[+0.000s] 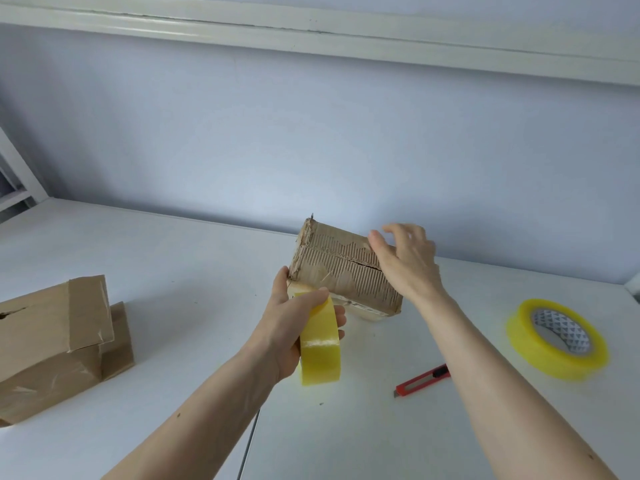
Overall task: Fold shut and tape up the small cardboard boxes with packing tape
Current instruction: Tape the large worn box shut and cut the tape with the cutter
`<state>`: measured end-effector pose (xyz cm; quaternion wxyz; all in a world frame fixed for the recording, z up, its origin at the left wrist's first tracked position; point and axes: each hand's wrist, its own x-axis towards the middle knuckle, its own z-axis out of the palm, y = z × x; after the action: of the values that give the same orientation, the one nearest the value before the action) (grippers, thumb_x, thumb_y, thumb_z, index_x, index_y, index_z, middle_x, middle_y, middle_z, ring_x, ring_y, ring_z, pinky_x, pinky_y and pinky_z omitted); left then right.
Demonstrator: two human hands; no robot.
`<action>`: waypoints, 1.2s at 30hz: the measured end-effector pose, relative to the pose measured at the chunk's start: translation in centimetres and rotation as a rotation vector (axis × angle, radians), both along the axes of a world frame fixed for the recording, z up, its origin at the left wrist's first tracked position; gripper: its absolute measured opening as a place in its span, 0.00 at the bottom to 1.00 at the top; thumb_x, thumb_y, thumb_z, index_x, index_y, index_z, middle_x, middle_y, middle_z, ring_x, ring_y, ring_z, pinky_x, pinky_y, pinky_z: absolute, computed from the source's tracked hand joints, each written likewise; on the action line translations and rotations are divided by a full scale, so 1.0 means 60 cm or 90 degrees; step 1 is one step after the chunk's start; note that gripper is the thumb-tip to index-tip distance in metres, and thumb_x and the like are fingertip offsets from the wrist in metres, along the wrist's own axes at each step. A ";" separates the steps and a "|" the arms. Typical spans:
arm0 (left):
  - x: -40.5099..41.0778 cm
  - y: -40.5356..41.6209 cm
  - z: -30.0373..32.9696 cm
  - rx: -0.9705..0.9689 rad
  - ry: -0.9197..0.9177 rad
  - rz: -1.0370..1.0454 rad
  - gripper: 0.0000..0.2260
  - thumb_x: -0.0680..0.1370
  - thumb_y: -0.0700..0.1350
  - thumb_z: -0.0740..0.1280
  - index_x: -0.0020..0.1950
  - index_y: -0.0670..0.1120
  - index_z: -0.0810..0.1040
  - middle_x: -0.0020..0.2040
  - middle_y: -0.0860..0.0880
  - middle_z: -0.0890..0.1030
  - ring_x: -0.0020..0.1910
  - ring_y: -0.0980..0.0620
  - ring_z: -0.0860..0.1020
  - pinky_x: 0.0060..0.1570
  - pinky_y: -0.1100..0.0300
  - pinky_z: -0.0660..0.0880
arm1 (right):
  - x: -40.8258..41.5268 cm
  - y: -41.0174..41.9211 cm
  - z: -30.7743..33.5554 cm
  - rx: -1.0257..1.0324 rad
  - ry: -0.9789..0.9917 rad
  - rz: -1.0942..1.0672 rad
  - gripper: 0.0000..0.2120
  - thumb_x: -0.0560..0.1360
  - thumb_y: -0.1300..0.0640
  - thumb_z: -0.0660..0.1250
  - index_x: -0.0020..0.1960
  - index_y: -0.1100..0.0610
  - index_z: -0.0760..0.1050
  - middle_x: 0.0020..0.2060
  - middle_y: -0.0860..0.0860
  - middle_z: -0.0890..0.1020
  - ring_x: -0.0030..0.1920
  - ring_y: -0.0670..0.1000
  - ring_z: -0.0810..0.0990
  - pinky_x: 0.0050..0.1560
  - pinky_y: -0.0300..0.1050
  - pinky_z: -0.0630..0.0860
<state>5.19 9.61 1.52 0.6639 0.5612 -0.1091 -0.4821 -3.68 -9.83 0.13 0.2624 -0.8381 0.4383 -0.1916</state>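
We see a white table (pixel 173 271) against a pale wall (pixel 311 133). Mid-table, the box (pixel 341 268) stands tilted; our right hand (pixel 407 259) lies spread on its far end, our left hand (pixel 294 327) grips a tape roll (pixel 320 344) at its near corner. A second roll (pixel 557 337) nears the right edge, a knife (pixel 422 379) beside; boxes (pixel 59 341) sit left.

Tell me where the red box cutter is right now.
The red box cutter lies on the white table at lower right of the head view, beside the right forearm, left of the spare tape roll.

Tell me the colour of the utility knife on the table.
Red with a black slider, utility knife, head view.
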 end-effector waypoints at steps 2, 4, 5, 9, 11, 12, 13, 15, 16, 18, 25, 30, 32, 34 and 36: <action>0.002 0.002 -0.001 -0.001 -0.003 -0.008 0.33 0.81 0.37 0.66 0.75 0.65 0.56 0.51 0.32 0.83 0.39 0.42 0.84 0.42 0.46 0.83 | -0.004 0.003 -0.029 0.082 -0.040 -0.006 0.23 0.80 0.33 0.53 0.67 0.44 0.69 0.68 0.52 0.70 0.65 0.53 0.71 0.65 0.54 0.68; -0.003 0.001 -0.003 0.002 -0.006 -0.017 0.30 0.81 0.36 0.66 0.69 0.66 0.58 0.51 0.32 0.83 0.39 0.42 0.84 0.41 0.46 0.83 | 0.006 0.008 -0.047 0.087 -0.073 0.003 0.20 0.80 0.33 0.54 0.63 0.44 0.70 0.64 0.54 0.73 0.57 0.51 0.73 0.60 0.53 0.72; -0.003 0.002 -0.004 0.004 -0.008 -0.016 0.28 0.81 0.36 0.67 0.67 0.65 0.59 0.51 0.32 0.83 0.39 0.42 0.84 0.41 0.46 0.83 | 0.012 0.012 -0.047 0.080 -0.082 -0.003 0.19 0.80 0.34 0.54 0.61 0.45 0.70 0.62 0.53 0.73 0.57 0.51 0.72 0.58 0.53 0.72; 0.002 0.005 -0.005 0.000 -0.001 -0.011 0.33 0.81 0.37 0.67 0.77 0.61 0.56 0.49 0.33 0.84 0.38 0.43 0.84 0.39 0.48 0.83 | 0.030 0.027 -0.030 0.011 -0.039 -0.015 0.17 0.82 0.36 0.52 0.60 0.45 0.70 0.57 0.50 0.68 0.59 0.53 0.72 0.50 0.51 0.68; 0.007 0.009 0.000 -0.008 0.000 -0.016 0.31 0.81 0.38 0.67 0.77 0.58 0.58 0.48 0.33 0.84 0.37 0.43 0.84 0.39 0.48 0.83 | 0.036 0.026 -0.020 0.003 -0.018 -0.003 0.18 0.81 0.35 0.51 0.59 0.45 0.70 0.57 0.50 0.68 0.60 0.54 0.73 0.50 0.52 0.69; 0.009 0.010 0.004 -0.015 0.001 -0.017 0.28 0.81 0.38 0.67 0.76 0.55 0.60 0.48 0.33 0.84 0.37 0.43 0.83 0.39 0.49 0.83 | 0.038 0.023 -0.014 0.005 -0.007 0.003 0.19 0.81 0.34 0.51 0.59 0.45 0.69 0.57 0.51 0.68 0.59 0.55 0.74 0.50 0.52 0.69; 0.012 0.011 0.009 -0.023 0.003 -0.017 0.26 0.81 0.39 0.67 0.75 0.54 0.62 0.48 0.33 0.84 0.37 0.43 0.83 0.39 0.49 0.83 | 0.039 0.020 -0.004 0.007 0.003 0.008 0.20 0.81 0.34 0.50 0.59 0.45 0.69 0.57 0.51 0.68 0.59 0.55 0.74 0.51 0.53 0.69; 0.017 0.012 0.020 -0.044 0.003 -0.018 0.22 0.81 0.40 0.67 0.73 0.50 0.65 0.47 0.33 0.84 0.37 0.43 0.83 0.38 0.50 0.82 | 0.038 0.010 0.017 0.012 0.018 0.006 0.21 0.80 0.32 0.49 0.60 0.46 0.69 0.56 0.52 0.68 0.59 0.57 0.74 0.52 0.53 0.70; 0.019 0.011 0.024 -0.050 0.004 -0.020 0.20 0.81 0.40 0.67 0.72 0.49 0.66 0.47 0.34 0.84 0.37 0.43 0.82 0.38 0.51 0.81 | 0.038 0.004 0.025 0.012 0.033 0.003 0.23 0.80 0.32 0.48 0.61 0.46 0.69 0.56 0.53 0.68 0.59 0.57 0.74 0.53 0.54 0.71; 0.019 0.012 0.024 -0.048 0.009 -0.018 0.17 0.81 0.41 0.67 0.69 0.46 0.69 0.46 0.34 0.84 0.36 0.44 0.82 0.37 0.52 0.81 | 0.038 -0.001 0.026 0.015 0.089 0.010 0.25 0.80 0.31 0.47 0.62 0.47 0.69 0.57 0.54 0.69 0.60 0.58 0.74 0.53 0.54 0.70; 0.015 0.010 -0.004 -0.032 0.024 0.013 0.16 0.81 0.39 0.66 0.59 0.59 0.69 0.44 0.35 0.85 0.35 0.44 0.81 0.37 0.51 0.82 | 0.043 -0.002 -0.021 0.037 0.152 0.003 0.24 0.80 0.31 0.45 0.64 0.43 0.67 0.62 0.55 0.74 0.64 0.59 0.73 0.53 0.53 0.66; 0.036 0.012 0.000 0.013 -0.047 -0.008 0.13 0.80 0.42 0.69 0.60 0.56 0.71 0.42 0.38 0.84 0.31 0.45 0.80 0.33 0.53 0.81 | 0.063 -0.007 -0.024 0.040 0.150 0.012 0.24 0.80 0.31 0.46 0.64 0.44 0.68 0.60 0.56 0.75 0.64 0.60 0.72 0.52 0.53 0.64; 0.051 0.016 -0.003 0.045 -0.081 -0.004 0.09 0.80 0.42 0.69 0.56 0.54 0.75 0.39 0.42 0.84 0.27 0.48 0.80 0.29 0.57 0.80 | 0.072 -0.003 -0.023 0.042 0.158 0.014 0.24 0.80 0.31 0.47 0.65 0.45 0.68 0.60 0.57 0.74 0.64 0.60 0.72 0.52 0.53 0.64; 0.067 0.020 -0.010 0.069 -0.094 0.004 0.07 0.80 0.42 0.68 0.57 0.50 0.77 0.37 0.44 0.83 0.26 0.49 0.80 0.28 0.58 0.80 | 0.088 0.008 -0.022 0.014 0.186 0.014 0.25 0.81 0.32 0.49 0.69 0.46 0.67 0.62 0.58 0.72 0.67 0.60 0.68 0.56 0.54 0.66; 0.080 0.026 -0.020 0.091 -0.109 0.003 0.10 0.80 0.43 0.68 0.61 0.48 0.78 0.43 0.41 0.85 0.30 0.47 0.81 0.33 0.56 0.81 | 0.109 0.024 -0.022 -0.116 0.179 0.027 0.23 0.82 0.38 0.55 0.72 0.48 0.67 0.66 0.57 0.69 0.68 0.60 0.65 0.62 0.55 0.68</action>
<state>9.98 11.15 0.34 0.6116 0.6466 -0.1290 -0.4374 2.84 -8.39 -1.22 0.1253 -0.8859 0.4338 -0.1060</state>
